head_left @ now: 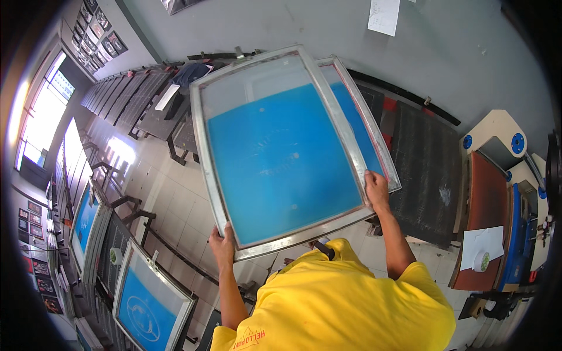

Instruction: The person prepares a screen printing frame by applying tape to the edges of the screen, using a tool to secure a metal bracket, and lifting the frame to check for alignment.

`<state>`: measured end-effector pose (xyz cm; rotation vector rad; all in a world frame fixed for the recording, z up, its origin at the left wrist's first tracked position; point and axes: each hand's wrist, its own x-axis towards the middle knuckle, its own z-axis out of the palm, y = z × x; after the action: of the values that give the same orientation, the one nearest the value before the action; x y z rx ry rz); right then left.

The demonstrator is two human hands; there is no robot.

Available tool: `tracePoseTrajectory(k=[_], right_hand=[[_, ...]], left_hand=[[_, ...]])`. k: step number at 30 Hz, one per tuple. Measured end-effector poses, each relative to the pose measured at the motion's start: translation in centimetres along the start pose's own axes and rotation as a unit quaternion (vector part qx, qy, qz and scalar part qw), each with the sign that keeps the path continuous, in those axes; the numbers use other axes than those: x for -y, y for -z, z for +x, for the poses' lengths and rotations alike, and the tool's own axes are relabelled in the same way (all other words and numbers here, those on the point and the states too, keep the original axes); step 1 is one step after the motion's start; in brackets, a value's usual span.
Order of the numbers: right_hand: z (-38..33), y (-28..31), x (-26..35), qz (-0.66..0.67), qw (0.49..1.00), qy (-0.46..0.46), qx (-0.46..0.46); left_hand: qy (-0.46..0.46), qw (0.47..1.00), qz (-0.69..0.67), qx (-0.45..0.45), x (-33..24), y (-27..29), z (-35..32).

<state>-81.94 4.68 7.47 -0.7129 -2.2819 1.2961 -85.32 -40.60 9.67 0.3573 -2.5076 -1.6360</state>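
Note:
I hold a large screen printing frame (pixel 281 169) up in front of me, tilted. It has a metal rim and a mesh coated mostly blue, with a pale clear band along its far end. My left hand (pixel 222 247) is closed on its near left corner. At the right side, low down, my right hand (pixel 376 190) grips the rim. A second blue screen frame (pixel 364 128) shows partly behind the first, just past my right hand; the rest of it is hidden. Whether my right fingers also touch this second frame cannot be made out.
A long dark printing table (pixel 424 169) runs along the grey wall. At the right stands a brown board (pixel 483 205) bearing white paper and a roll of tape (pixel 481 261). More blue screens (pixel 143 310) lean at the lower left. Dark cloth (pixel 190 75) lies on the far table.

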Motion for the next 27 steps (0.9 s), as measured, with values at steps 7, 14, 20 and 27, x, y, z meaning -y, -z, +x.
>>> tracePoseTrajectory(k=[7,14,20,27], right_hand=[[2.6,4.8,-2.1,-0.052,0.996,-0.047,-0.059],[5.9,6.6,-4.6,-0.082,0.993,-0.062,-0.052],[8.0,6.7,-4.9,-0.109,0.991,-0.065,-0.034],[8.7,5.7,-7.4,-0.016,0.998,-0.063,-0.022]], left_hand=[[-0.01,0.995,0.07,0.071,-2.9,-7.3,2.0],[-0.017,0.987,0.134,0.087,-2.9,-11.6,3.3],[0.001,0.984,0.155,0.087,-3.0,-13.6,4.1],[-0.007,0.991,0.125,0.054,0.0,-14.2,4.7]])
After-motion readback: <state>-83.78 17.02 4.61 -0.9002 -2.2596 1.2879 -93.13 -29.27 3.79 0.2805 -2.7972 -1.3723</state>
